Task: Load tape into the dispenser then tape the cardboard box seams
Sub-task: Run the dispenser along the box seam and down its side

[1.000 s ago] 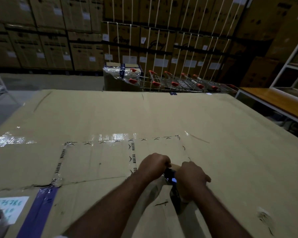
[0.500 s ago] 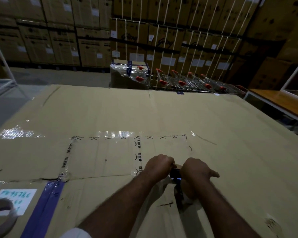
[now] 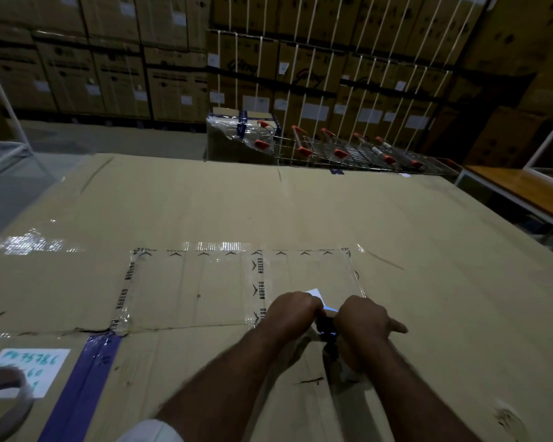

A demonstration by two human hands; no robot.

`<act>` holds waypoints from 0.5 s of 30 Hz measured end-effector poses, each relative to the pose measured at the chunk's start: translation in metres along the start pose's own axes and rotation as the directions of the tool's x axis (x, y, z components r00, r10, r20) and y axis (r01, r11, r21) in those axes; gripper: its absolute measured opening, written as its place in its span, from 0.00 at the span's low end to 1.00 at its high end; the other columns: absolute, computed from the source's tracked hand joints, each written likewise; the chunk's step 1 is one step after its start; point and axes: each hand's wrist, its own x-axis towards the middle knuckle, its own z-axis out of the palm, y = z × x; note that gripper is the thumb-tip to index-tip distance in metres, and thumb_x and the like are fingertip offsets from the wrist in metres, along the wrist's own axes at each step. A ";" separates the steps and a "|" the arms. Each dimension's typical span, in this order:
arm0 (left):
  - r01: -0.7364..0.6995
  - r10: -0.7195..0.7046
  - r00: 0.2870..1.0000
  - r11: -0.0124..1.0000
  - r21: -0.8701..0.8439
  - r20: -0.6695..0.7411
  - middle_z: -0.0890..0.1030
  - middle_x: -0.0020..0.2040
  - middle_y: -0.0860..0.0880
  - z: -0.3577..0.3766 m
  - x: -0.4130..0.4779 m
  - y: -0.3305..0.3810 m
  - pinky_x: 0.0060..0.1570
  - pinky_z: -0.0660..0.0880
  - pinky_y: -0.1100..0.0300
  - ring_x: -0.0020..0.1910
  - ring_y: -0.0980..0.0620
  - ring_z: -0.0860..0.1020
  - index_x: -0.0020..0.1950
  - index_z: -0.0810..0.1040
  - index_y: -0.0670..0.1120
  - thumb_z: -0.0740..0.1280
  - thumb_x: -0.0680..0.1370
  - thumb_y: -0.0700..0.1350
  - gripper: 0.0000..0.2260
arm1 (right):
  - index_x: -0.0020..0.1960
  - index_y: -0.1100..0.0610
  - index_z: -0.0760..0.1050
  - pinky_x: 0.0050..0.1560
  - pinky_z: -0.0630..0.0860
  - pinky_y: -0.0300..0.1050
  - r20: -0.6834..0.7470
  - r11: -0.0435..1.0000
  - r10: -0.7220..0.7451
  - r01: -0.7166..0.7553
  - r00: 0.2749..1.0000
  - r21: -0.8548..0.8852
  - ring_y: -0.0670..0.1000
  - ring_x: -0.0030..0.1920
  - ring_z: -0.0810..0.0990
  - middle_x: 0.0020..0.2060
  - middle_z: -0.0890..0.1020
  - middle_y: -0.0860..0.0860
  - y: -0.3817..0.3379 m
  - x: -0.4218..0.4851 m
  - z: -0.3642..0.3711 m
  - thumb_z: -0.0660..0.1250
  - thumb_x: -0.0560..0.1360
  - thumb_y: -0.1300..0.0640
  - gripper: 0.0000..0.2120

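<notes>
Both hands closed on a dark tape dispenser atop the flat cardboard box

Left of centre, printed clear tape (image 3: 259,282) crosses the cardboard box (image 3: 300,212); the left hand (image 3: 292,309) and right hand (image 3: 363,320) clench the dispenser (image 3: 328,330), where a pale tape end (image 3: 316,296) now shows, unseen earlier.

Dim warehouse light, glare on clear tape (image 3: 224,247), dark corners, wide-angle bowing at edges, soft focus
</notes>
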 end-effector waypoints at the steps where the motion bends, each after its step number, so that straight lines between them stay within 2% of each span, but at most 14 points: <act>1: 0.007 -0.007 1.000 1.000 0.007 -0.009 0.80 0.44 0.45 0.000 0.001 0.000 0.36 0.72 0.55 0.40 0.42 0.78 0.47 0.83 0.48 0.70 0.70 0.41 0.07 | 0.59 0.51 0.78 0.64 0.59 0.82 -0.007 1.000 0.006 -0.006 1.000 0.007 0.60 0.61 0.77 0.58 0.81 0.53 0.000 0.001 0.001 0.73 0.69 0.47 0.20; 3: 0.010 -0.010 1.000 1.000 0.010 -0.021 0.81 0.45 0.45 -0.001 0.001 -0.001 0.37 0.75 0.53 0.41 0.42 0.80 0.46 0.82 0.47 0.69 0.70 0.39 0.07 | 0.58 0.51 0.79 0.64 0.59 0.82 -0.009 1.000 0.018 -0.017 1.000 0.022 0.60 0.60 0.78 0.57 0.82 0.53 0.000 0.001 0.001 0.74 0.68 0.45 0.21; 7: -0.001 0.002 1.000 0.998 0.065 -0.011 0.83 0.44 0.44 0.003 0.000 -0.001 0.35 0.69 0.55 0.42 0.41 0.80 0.47 0.81 0.47 0.70 0.71 0.41 0.05 | 0.56 0.52 0.78 0.64 0.60 0.82 -0.030 1.000 -0.003 0.004 1.000 0.009 0.59 0.57 0.80 0.55 0.82 0.53 0.001 0.003 0.003 0.76 0.64 0.45 0.23; 11: 0.006 -0.004 1.000 0.997 0.073 -0.021 0.83 0.42 0.48 0.010 0.000 -0.004 0.35 0.73 0.56 0.41 0.44 0.82 0.45 0.82 0.50 0.73 0.68 0.44 0.07 | 0.54 0.51 0.78 0.63 0.60 0.83 -0.045 0.999 -0.020 0.018 0.999 -0.034 0.58 0.55 0.81 0.54 0.83 0.52 -0.001 0.006 0.007 0.76 0.63 0.43 0.23; 15: 0.004 -0.001 0.998 0.998 0.060 -0.055 0.84 0.43 0.48 0.015 -0.004 -0.008 0.37 0.71 0.56 0.41 0.44 0.82 0.45 0.81 0.52 0.74 0.68 0.45 0.07 | 0.55 0.52 0.79 0.64 0.65 0.78 -0.102 0.995 -0.054 0.044 0.993 -0.091 0.56 0.53 0.82 0.52 0.83 0.52 -0.002 0.011 0.019 0.74 0.64 0.39 0.25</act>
